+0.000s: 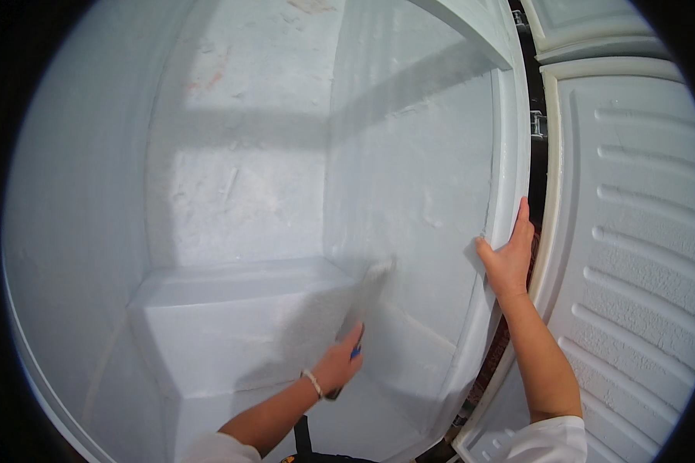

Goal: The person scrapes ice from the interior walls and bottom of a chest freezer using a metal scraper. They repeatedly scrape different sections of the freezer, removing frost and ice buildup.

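A long-handled hand tool [356, 321], motion-blurred, is gripped in my left hand [339, 362]. Its dark handle shows a blue part, and its pale tip reaches the inner side wall [411, 226] of a white chest freezer, just above the raised step [237, 330] inside. Blur hides whether it is a brush or a scraper, and whether the tip touches the wall. My right hand [509, 263] clasps the freezer's rim [507, 156], thumb on the inner side and fingers over the outer edge.
Ribbed freezer lids [631, 208] stand open at the right, joined by metal hinges [537, 124] across a dark gap. A crossbar [469, 29] spans the opening at the top. Reddish stains [208, 81] mark the inside surface. Something black with a strap [302, 434] shows at the bottom edge.
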`<action>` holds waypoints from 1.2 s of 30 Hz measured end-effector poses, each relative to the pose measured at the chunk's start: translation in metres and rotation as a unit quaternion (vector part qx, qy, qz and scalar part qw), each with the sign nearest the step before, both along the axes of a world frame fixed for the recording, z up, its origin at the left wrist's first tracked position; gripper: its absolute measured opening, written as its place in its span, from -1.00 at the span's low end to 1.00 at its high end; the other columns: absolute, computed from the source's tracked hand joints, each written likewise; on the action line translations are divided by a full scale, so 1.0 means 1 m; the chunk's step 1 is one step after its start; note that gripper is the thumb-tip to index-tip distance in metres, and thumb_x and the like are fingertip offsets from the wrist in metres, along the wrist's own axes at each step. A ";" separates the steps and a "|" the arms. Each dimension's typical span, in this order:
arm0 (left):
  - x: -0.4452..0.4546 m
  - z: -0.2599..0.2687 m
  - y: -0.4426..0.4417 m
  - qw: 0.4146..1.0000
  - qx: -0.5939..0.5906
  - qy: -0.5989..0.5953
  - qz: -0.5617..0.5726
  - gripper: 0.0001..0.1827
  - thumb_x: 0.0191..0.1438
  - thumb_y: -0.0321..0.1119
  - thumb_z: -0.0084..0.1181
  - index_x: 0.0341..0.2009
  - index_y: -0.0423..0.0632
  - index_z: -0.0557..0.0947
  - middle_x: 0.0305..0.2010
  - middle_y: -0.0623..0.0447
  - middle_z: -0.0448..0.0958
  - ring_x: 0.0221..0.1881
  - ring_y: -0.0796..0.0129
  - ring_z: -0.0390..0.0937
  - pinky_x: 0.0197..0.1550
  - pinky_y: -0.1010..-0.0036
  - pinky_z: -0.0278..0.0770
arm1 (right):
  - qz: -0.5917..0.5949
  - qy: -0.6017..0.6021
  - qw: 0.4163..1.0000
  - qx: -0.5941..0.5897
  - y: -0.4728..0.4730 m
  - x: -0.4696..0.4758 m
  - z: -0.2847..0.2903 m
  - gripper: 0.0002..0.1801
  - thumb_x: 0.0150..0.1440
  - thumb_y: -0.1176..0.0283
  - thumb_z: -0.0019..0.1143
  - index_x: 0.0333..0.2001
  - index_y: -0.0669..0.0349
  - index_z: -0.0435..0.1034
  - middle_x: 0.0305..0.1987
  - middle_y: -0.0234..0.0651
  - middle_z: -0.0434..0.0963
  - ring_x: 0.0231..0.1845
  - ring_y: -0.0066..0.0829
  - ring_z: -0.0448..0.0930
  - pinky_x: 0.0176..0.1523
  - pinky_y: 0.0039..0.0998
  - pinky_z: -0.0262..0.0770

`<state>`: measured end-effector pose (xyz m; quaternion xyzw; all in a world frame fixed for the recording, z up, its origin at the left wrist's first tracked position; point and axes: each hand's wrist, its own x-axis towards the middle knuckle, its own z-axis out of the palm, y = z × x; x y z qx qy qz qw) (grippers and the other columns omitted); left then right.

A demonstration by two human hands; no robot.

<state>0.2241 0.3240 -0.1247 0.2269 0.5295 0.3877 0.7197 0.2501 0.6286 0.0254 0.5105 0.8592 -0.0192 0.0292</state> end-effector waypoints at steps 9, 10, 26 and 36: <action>0.015 0.004 0.062 0.982 0.097 0.064 0.152 -0.22 0.07 -0.36 -0.01 0.35 0.01 -0.04 -0.46 -0.28 0.45 -0.51 0.00 0.42 -0.37 0.30 0.42 | -0.029 -0.002 1.000 -0.008 0.001 0.000 -0.001 0.08 -0.21 0.28 0.20 0.35 0.14 -0.21 0.08 -0.06 0.17 0.03 -0.13 0.34 0.08 -0.26 0.36; 0.010 0.004 0.072 0.984 0.095 0.058 0.139 -0.22 0.07 -0.36 -0.01 0.35 0.01 -0.04 -0.44 -0.29 0.45 -0.49 -0.02 0.43 -0.35 0.29 0.42 | -0.032 -0.005 0.999 -0.010 0.001 -0.001 -0.001 0.09 -0.21 0.27 0.20 0.35 0.14 -0.22 0.08 -0.06 0.17 0.04 -0.13 0.34 0.08 -0.26 0.36; -0.058 -0.024 0.204 0.958 0.137 0.152 0.200 -0.25 0.05 -0.36 -0.07 0.33 -0.05 -0.03 -0.33 -0.36 0.50 -0.34 -0.20 0.47 -0.24 0.13 0.43 | -0.002 -0.010 1.000 0.006 0.006 -0.001 -0.003 0.11 -0.22 0.28 0.21 0.35 0.14 -0.24 0.09 -0.04 0.16 0.04 -0.08 0.34 0.09 -0.23 0.36; -0.054 -0.005 0.133 0.981 0.115 0.094 0.125 -0.23 0.07 -0.40 -0.10 0.35 -0.02 -0.09 -0.09 -0.43 0.43 -0.07 -0.24 0.43 0.02 0.19 0.36 | -0.030 -0.010 0.999 -0.010 0.002 -0.006 0.001 0.12 -0.23 0.27 0.22 0.36 0.12 -0.25 0.13 -0.06 0.14 0.07 -0.08 0.34 0.10 -0.22 0.35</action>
